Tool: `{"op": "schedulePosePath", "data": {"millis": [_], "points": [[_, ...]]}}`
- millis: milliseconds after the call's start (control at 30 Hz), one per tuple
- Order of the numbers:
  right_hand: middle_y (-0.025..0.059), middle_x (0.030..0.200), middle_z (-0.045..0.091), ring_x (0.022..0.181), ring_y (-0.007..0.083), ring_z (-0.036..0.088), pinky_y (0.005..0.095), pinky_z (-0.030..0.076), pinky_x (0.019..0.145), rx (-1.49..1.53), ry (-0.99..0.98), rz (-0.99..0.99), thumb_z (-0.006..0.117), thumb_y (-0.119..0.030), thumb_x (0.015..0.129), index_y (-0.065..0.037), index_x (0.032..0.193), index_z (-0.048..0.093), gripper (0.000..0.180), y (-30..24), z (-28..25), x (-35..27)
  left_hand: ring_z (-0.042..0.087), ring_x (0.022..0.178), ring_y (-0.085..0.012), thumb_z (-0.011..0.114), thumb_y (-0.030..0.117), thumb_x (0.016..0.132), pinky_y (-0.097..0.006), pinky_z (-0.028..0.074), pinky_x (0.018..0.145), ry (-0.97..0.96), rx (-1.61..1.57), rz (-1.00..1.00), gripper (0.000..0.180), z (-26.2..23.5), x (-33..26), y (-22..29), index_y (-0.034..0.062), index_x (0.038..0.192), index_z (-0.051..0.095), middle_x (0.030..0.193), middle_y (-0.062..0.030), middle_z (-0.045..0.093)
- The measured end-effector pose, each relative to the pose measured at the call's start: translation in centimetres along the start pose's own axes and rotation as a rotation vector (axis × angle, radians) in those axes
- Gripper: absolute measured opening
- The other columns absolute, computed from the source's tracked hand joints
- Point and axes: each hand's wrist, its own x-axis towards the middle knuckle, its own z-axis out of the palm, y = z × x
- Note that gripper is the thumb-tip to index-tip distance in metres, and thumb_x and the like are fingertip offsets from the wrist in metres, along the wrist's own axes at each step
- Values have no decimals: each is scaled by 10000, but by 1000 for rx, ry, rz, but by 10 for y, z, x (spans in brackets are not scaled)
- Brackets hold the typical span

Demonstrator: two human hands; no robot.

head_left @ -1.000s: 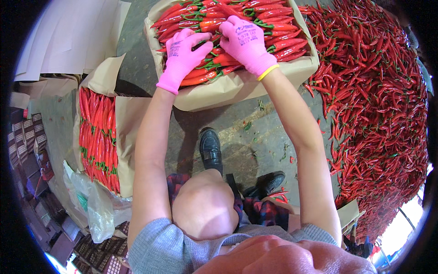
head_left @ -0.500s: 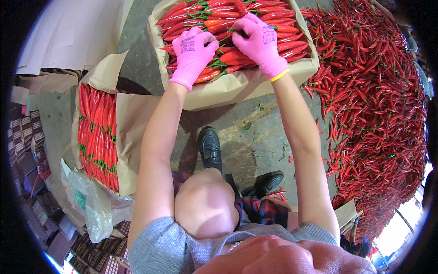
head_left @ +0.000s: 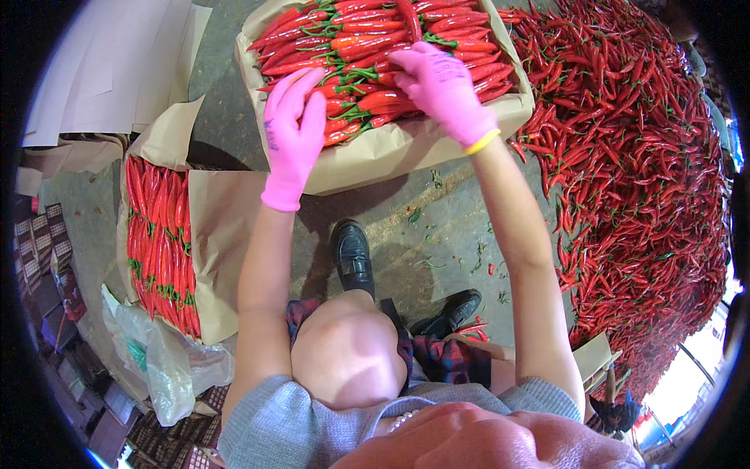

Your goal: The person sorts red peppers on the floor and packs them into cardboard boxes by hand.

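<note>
Rows of red chili peppers [head_left: 367, 41] with green stems fill a box [head_left: 406, 152] lined with brown paper, in front of me. My left hand [head_left: 293, 129], in a pink glove, rests over the box's near left side, fingers stretched and apart, holding nothing. Over the right half of the rows is my right hand [head_left: 447, 87], in a matching glove with a yellow cuff. Its fingers are bent and parted, touching the peppers below, with no pepper visibly gripped. One chili pepper [head_left: 408, 19] lies crosswise on top, just beyond the right hand's fingers.
A large heap of loose chili peppers [head_left: 633, 172] spreads along the right. A second paper-lined box of peppers [head_left: 162, 242] stands at the left, beside a clear plastic bag [head_left: 168, 375]. Brown paper sheets [head_left: 117, 62] are stacked at the far left. Pepper scraps dot the concrete floor [head_left: 391, 223].
My left hand has drawn back toward the left edge of the box and its fingers have straightened. My right hand has moved slightly nearer, and its fingers have loosened.
</note>
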Motion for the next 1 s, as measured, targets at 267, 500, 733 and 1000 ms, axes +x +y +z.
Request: {"op": "schedulePosePath", "data": {"millis": [267, 500, 733, 1000], "points": [[127, 994, 646, 949, 346, 645, 432, 524, 816, 9, -55, -23, 642, -130, 878, -84, 1099, 678, 229, 9, -1, 15, 614, 992, -268, 722, 226, 824, -417, 439, 896, -156, 466, 296, 282, 24, 22, -4, 132, 1089, 714, 1033, -69, 662], [115, 936, 640, 864, 330, 666, 439, 537, 717, -123, -106, -162, 623, -119, 837, -95, 900, 644, 71, 1, 17, 25, 614, 819, -239, 738, 215, 775, -406, 450, 785, -226, 572, 283, 100, 19, 26, 3, 145, 825, 688, 824, -21, 638], [128, 888, 710, 852, 321, 694, 450, 551, 753, -85, 56, 227, 680, -257, 852, -126, 976, 702, 181, 7, -17, 76, 632, 770, -252, 728, 193, 807, -399, 479, 747, -228, 522, 170, 90, 12, 20, -3, 105, 812, 711, 767, -48, 648], [180, 899, 713, 879, 322, 698, 434, 539, 800, 42, 91, 205, 655, -255, 826, -55, 950, 716, 243, 33, 2, 109, 651, 770, -264, 724, 206, 832, -391, 496, 751, -252, 563, 138, 109, 19, 37, -14, 98, 843, 728, 802, -59, 683]]}}
